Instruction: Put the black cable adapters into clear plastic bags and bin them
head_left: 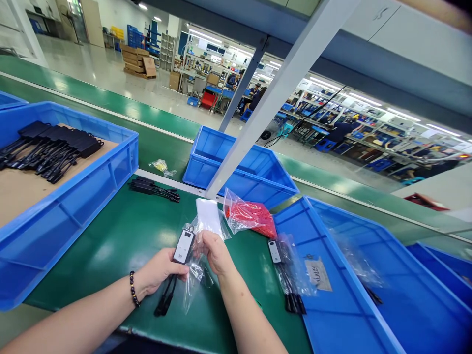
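Observation:
My left hand [158,273] is closed round a small black electronic module [183,247] with a white label on its face. Black cables with plug ends hang down from the module toward the table edge. Just right of it, my right hand [217,253] pinches a clear plastic bag [192,291], which droops beside the module; its fingertips are partly hidden. Beyond my hands lies a stack of white paper slips [207,215] on clear plastic. A clear bag of red pieces [254,216] rests to the right of the slips.
On the left, a blue bin [92,189] holds rows of black modules on cardboard. More black modules [153,189] lie on the green table. Bagged modules [285,270] lean by a tilted blue bin [342,305] at right. A white post [265,98] rises ahead, before another blue bin [206,169].

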`<state>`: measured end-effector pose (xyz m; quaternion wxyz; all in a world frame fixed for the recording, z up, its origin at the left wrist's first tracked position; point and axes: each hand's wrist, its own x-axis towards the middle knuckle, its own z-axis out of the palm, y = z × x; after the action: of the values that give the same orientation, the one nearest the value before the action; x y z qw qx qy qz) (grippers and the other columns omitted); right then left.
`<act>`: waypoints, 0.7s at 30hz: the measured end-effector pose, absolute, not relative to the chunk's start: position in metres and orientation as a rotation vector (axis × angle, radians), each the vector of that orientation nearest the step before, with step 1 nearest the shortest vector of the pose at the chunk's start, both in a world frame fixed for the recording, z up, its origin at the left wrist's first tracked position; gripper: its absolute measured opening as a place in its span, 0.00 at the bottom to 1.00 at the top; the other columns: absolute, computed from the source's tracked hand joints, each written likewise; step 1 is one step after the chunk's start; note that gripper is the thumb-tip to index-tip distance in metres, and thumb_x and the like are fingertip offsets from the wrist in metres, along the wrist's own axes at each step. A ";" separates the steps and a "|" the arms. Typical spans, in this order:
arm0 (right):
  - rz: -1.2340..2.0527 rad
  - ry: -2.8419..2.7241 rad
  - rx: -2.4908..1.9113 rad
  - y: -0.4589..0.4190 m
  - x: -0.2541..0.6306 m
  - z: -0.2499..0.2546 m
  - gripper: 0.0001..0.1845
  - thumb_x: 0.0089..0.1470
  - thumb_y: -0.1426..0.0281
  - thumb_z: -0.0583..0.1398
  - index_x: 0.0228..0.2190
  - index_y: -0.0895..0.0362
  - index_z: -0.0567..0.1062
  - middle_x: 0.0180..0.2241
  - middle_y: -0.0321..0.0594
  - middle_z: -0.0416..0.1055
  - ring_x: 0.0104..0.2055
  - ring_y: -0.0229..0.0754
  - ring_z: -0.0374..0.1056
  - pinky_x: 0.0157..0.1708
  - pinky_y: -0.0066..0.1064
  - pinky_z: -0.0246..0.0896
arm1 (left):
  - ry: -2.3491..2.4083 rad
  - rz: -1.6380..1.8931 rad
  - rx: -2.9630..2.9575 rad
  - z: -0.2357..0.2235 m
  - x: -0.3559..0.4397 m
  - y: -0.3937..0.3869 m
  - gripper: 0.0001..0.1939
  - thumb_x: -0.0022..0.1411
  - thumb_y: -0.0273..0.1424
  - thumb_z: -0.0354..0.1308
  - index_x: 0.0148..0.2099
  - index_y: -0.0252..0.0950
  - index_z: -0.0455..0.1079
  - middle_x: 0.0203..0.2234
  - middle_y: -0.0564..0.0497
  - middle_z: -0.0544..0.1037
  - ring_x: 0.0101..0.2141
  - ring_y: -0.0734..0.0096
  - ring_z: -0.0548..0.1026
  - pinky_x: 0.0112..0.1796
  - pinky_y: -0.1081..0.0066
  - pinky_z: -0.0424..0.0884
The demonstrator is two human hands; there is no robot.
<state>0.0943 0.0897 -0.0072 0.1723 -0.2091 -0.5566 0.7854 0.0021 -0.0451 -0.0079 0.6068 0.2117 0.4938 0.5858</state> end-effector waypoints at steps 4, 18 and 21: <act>2.093 -1.816 -0.578 0.086 0.096 -0.008 0.20 0.46 0.56 0.59 0.16 0.60 0.67 0.14 0.33 0.62 0.17 0.32 0.57 0.20 0.25 0.52 | 1.184 1.314 0.518 -0.009 0.004 -0.046 0.07 0.44 0.25 0.61 0.29 0.30 0.68 0.18 0.52 0.71 0.21 0.74 0.67 0.26 0.73 0.61; 1.659 -2.333 -0.633 0.068 0.090 0.001 0.13 0.49 0.63 0.56 0.20 0.58 0.66 0.17 0.31 0.62 0.21 0.32 0.57 0.21 0.22 0.50 | 1.067 1.489 0.255 -0.002 -0.008 -0.043 0.10 0.46 0.25 0.64 0.33 0.30 0.69 0.25 0.48 0.73 0.26 0.71 0.70 0.32 0.69 0.68; 1.572 -2.433 -0.582 0.076 0.101 0.013 0.14 0.52 0.67 0.52 0.18 0.59 0.66 0.17 0.31 0.61 0.22 0.31 0.57 0.22 0.22 0.50 | 0.967 1.361 0.327 0.004 -0.007 -0.043 0.12 0.50 0.27 0.62 0.39 0.31 0.69 0.31 0.45 0.74 0.33 0.66 0.72 0.39 0.65 0.68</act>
<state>0.1012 0.0762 0.0130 0.0931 -0.1960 -0.8199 0.5298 -0.0067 -0.0435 0.0037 0.6594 0.1447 0.4274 0.6014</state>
